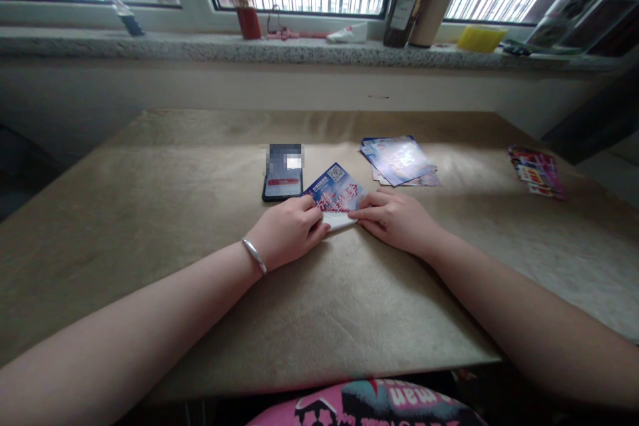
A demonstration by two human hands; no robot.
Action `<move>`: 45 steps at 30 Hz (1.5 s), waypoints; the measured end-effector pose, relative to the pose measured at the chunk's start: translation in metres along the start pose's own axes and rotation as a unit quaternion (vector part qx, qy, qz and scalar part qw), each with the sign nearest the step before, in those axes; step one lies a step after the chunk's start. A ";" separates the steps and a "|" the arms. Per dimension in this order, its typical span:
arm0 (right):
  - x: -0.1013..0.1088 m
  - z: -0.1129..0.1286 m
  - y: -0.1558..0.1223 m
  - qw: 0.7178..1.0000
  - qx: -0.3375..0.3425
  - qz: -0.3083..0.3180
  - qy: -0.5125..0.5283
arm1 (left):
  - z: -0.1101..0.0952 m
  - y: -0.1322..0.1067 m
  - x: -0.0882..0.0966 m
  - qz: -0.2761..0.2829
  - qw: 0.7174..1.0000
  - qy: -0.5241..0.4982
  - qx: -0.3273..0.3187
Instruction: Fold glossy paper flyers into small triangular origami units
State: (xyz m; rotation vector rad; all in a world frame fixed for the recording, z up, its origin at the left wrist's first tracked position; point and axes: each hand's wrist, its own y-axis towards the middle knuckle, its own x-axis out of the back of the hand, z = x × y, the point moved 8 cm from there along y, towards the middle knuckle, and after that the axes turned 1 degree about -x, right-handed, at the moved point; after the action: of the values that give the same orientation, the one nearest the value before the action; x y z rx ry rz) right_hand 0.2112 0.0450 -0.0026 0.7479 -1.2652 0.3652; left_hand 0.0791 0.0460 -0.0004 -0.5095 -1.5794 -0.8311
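Leaflet: the blue printed leaflet lay on the table a little past its middle, straight ahead of you, turned so that one corner pointed at the far edge.
Fold: a white flap showed along its near side, between your two hands.
Left hand: your left hand was curled almost to a fist, fingertips down on the left end of the flap; whether it pinched the paper or only pressed it could not be told.
Right hand: your right hand lay fairly flat, fingers stretched leftwards, tips pressing the leaflet's near right edge, gripping nothing.
Direction: the leaflet lay just beyond both sets of fingertips, towards the far edge, with each hand touching it and neither plainly nearer.
Long axis: the visible part ran slantwise from near left to far right; its full length was hidden by the fold and your fingers.
Bracelet: a silver bracelet sat on your left wrist.
Phone: a phone lay face up just beside the leaflet's left corner.
Stack: more leaflets lay fanned out, nearer the far edge and to the right.
Right edge: bright pink papers lay well apart, near the table's right edge.
Windowsill: a red cup and a yellow sponge stood beyond the table.
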 end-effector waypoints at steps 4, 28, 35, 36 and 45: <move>0.001 0.001 0.001 1.000 0.006 -0.006 -0.001 | -0.005 0.000 0.000 0.008 0.999 0.031 -0.006; 0.011 -0.012 -0.002 0.999 -0.045 0.008 -0.021 | -0.024 0.001 -0.003 -0.018 0.994 0.026 -0.104; 0.009 -0.008 -0.003 0.999 -0.028 0.016 -0.041 | -0.022 0.001 -0.005 -0.011 0.995 0.022 -0.100; 0.009 -0.008 -0.002 0.999 -0.025 0.018 -0.039 | -0.022 0.001 -0.005 -0.009 0.995 0.021 -0.100; 0.009 0.000 -0.001 0.998 0.005 0.019 -0.052 | -0.025 0.000 -0.002 0.009 0.994 0.018 -0.106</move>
State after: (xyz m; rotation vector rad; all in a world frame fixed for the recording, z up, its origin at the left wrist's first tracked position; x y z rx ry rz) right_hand 0.2146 0.0433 0.0060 0.7598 -1.3781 0.3664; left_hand 0.0963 0.0278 -0.0016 -0.6566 -1.4585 -0.9953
